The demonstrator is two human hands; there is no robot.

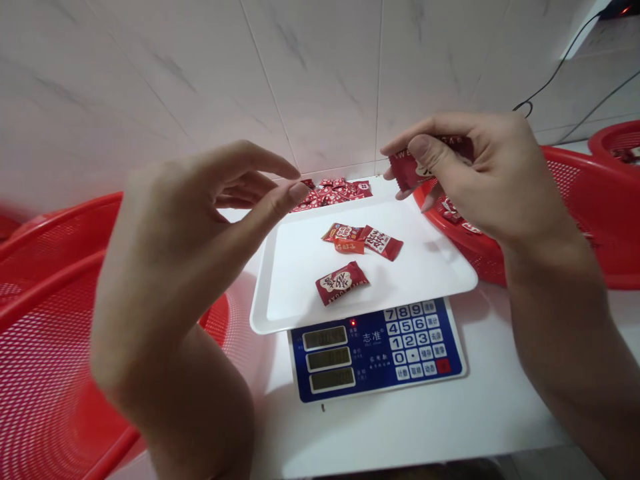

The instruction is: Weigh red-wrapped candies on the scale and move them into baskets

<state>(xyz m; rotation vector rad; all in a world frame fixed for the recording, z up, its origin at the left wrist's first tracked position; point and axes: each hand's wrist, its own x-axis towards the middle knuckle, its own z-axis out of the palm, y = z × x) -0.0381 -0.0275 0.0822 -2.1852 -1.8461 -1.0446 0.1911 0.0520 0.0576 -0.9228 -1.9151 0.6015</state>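
Note:
My left hand [200,220] hovers at the left of a white tray [290,267], thumb and forefinger brought together in a pinch. Whatever is between those fingertips I cannot make out against the red packets behind. Above the tray's right side, my right hand [480,167] grips a dark red candy packet [407,170] between thumb and fingers. On the tray lies a similar dark red packet [343,283] near the front. Farther back, a red packet [345,231], an orange packet [349,247] and a red-and-white packet [383,243] touch or overlap.
The tray rests on a digital scale with a blue keypad [380,353]. Several small red packets [335,193] are heaped behind it. Red mesh baskets stand at the left [45,333] and right [575,173], the right one with packets inside. A tiled wall [330,80] closes the back.

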